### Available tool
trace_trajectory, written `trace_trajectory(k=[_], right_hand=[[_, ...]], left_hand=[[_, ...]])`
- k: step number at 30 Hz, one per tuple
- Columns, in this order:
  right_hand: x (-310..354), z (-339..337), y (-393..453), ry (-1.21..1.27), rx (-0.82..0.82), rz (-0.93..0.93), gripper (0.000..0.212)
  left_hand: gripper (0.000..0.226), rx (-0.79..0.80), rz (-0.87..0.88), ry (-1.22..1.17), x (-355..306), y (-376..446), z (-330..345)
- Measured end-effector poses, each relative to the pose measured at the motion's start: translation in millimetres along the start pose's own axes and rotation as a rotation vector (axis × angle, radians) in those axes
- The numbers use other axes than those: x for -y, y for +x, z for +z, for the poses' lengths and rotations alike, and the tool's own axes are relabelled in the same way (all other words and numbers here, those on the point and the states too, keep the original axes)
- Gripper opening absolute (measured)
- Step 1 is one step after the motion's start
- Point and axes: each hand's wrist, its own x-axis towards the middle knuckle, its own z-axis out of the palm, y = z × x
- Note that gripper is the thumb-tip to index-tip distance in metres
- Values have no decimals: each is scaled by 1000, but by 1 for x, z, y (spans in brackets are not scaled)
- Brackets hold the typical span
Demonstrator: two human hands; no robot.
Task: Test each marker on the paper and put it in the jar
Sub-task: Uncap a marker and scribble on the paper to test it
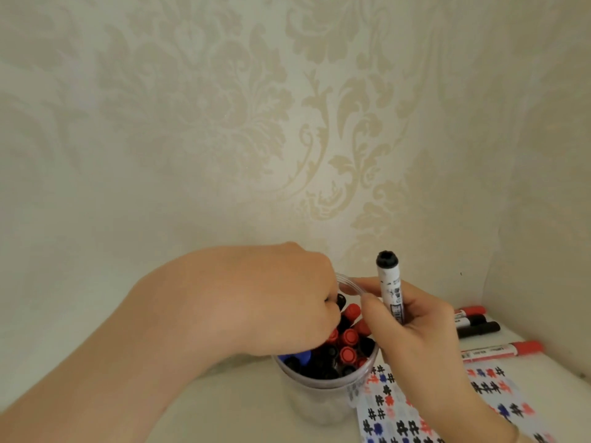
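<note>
Lower centre of frame, left hand (256, 302) fingers curled among markers in jar (323, 398); right hand (412, 327) grips black marker (391, 286) upright; clear a gap, then drop it straight in

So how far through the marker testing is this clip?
Well along. The clear plastic jar is packed with red, black and blue capped markers, and the white paper sheet is covered in marks in those colours. In hand: the right hand grips a white black-capped marker upright while the left hand reaches into the jar. Left: four loose markers by the wall.
</note>
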Motion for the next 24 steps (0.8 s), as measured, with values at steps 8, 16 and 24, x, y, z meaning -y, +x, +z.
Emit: trace_trajectory(k=[8,16,24], right_hand=[[1,1,8,49,-36,65,23],[-14,4,23,-28,-31,111,17],[-5,-14,57,-42,-101,229,38]], left_hand=[[10,-182,-52,9,4,28,3],[35,-180,-69,319,-10,52,18],[19,-499,-148,142,-12,57,10]])
